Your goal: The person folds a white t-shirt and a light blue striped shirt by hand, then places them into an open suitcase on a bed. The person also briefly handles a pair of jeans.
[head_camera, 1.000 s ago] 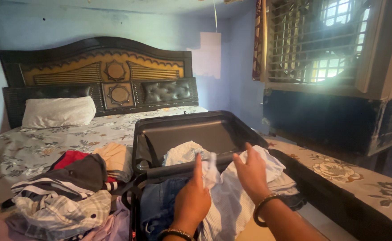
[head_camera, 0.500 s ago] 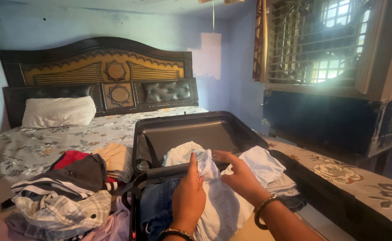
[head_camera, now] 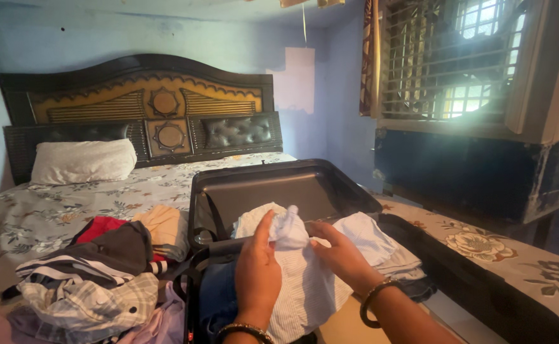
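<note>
— Hands first: what does each one hold?

— Left hand (head_camera: 258, 271), bangle at the wrist, fingers closed on a bunched pale striped shirt (head_camera: 298, 280), thumb raised against the lifted fold. Right hand (head_camera: 340, 255), also bangled, fingers pinched together on the same cloth from the other side. Both clamped on the shirt.

— Position of the shirt, taking the suitcase as marker?

— Over the near half of the open black suitcase (head_camera: 273, 185), its hem hanging toward the near edge. Raised lid of the suitcase stands just behind the hands.

— Other contents of the suitcase?

— White folded garments (head_camera: 375, 239) at its right side, touching the shirt. Blue denim (head_camera: 219, 286) at its left side, partly under the shirt.

— Outside the suitcase?

— Left of it, just beside: heap of clothes (head_camera: 95, 274), striped, checked, grey and red pieces, a tan one (head_camera: 162, 224) on top toward the back. Beneath it: floral bedsheet (head_camera: 44, 213). Well behind and left of it: white pillow (head_camera: 82, 159) against a dark carved headboard (head_camera: 139, 102). Right of it, above: barred window (head_camera: 448, 60).
</note>
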